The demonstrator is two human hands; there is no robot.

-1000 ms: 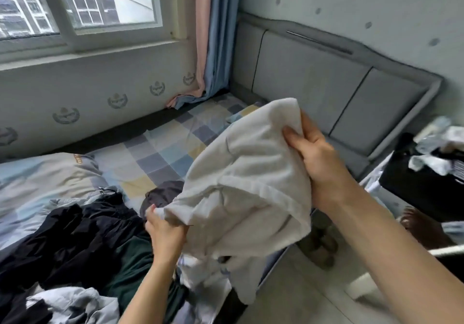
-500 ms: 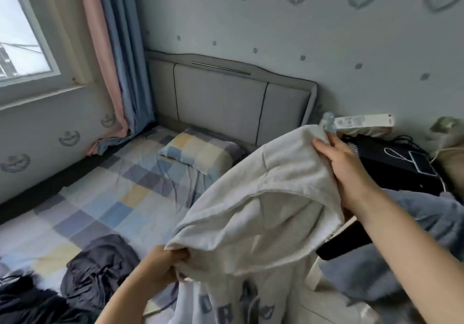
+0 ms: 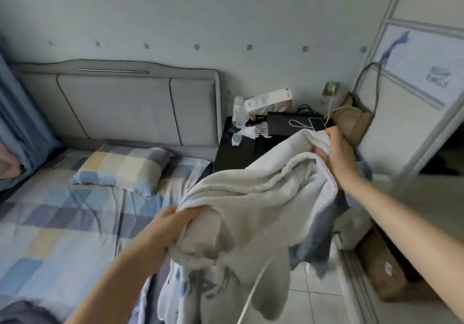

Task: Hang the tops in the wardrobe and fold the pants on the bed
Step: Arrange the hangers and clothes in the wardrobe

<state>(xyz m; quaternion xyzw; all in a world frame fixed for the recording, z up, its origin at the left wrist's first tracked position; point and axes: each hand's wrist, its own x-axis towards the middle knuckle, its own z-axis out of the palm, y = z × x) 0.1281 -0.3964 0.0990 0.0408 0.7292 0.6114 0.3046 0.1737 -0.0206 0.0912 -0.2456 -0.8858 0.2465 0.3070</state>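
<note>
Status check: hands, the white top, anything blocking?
Left hand and right hand both grip white fleece hooded top. Top held up, unhung. Cluttered black nightstand just behind.

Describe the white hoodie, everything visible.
The hoodie is off-white, soft and fleecy-looking, with a blue printed graphic low on its front and a white drawcord hanging down. It is bunched and crumpled, not on a hanger, held up in the air beside the bed and in front of the nightstand. The left hand grips a fold at its lower left; the right hand grips its upper right edge. The body hangs below, partly cut off by the frame.
</note>
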